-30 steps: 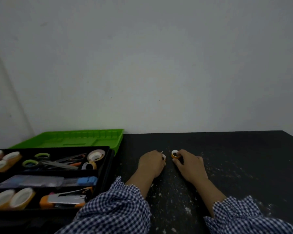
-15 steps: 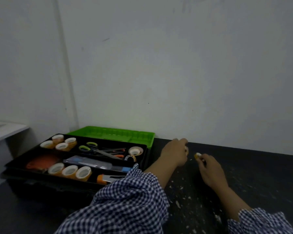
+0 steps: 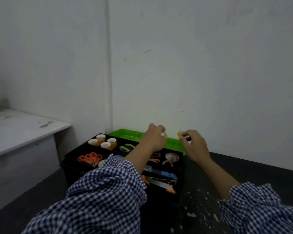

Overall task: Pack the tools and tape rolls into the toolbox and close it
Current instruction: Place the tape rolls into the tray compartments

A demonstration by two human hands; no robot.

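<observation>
Pinching one tiny orange tape roll [image 3: 180,133] in the right hand [image 3: 194,146] and another [image 3: 165,135] in the left hand [image 3: 153,140] above the open toolbox [image 3: 180,166], both look featherlight, rigid, easiest gripped by the rim.

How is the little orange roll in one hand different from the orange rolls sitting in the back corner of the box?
The small orange tape roll is pinched in the right hand, up in the air; the cluster of orange tape rolls rests flat in the toolbox in its far left compartment. The held roll looks much smaller than those. It is alone; they sit four together. Both are orange rolls with pale middles.
</observation>
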